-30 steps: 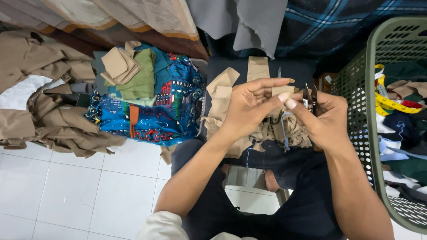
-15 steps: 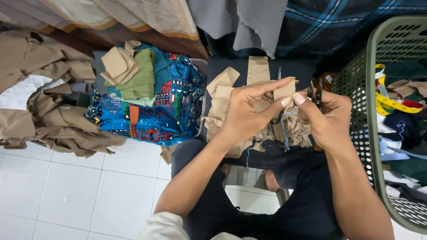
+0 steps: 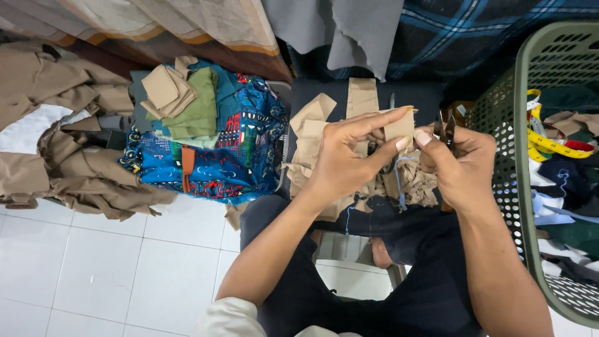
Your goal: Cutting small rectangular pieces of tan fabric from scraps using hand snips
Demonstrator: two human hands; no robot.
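Observation:
My left hand pinches a small tan fabric piece between thumb and fingers, held up over my lap. My right hand meets it from the right, thumb against the same piece, with small dark snips sticking up out of its grip. A blue thread hangs down below the piece. Under both hands lies a heap of tan fabric scraps on my dark-trousered lap.
A green perforated laundry basket at the right holds dark clothes and a yellow tape measure. A blue patterned cloth stack with folded tan and green pieces sits at the left, beside crumpled tan garments on white floor tiles.
Both hands have shifted slightly right and lower with the tan piece; the right thumb has closed in against it.

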